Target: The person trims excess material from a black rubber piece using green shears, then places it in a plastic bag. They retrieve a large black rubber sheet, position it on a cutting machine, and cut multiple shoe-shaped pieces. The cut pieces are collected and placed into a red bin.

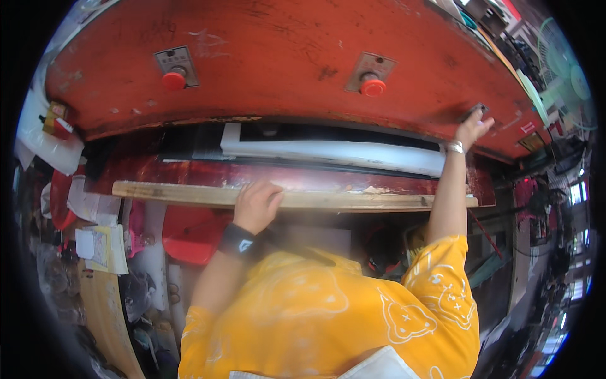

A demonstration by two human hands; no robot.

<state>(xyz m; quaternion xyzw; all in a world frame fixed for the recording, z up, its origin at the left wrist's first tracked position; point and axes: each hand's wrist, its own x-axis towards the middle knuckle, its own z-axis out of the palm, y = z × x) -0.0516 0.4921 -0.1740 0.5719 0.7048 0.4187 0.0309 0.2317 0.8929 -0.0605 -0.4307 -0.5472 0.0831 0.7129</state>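
My right hand [472, 131] reaches up to a small switch plate [481, 108] at the right of the red machine panel [265, 57]. Its fingers are apart at the switch; the part they touch is mostly hidden. My left hand [255, 207], in a black wristband, rests on the pale wooden strip [183, 192] along the front of a dark red ledge [278, 174]. Its fingers lie bent over the wood and hold nothing loose. Behind the ledge, under the panel, lies a long white piece with a raised left end [334, 153].
Two red push buttons, one at the left [173, 79] and one at the centre [372, 86], stick out from the panel. A red stool [192, 234] stands below the ledge. Papers [101, 246] lie at the left. A green fan [562, 76] stands at the far right.
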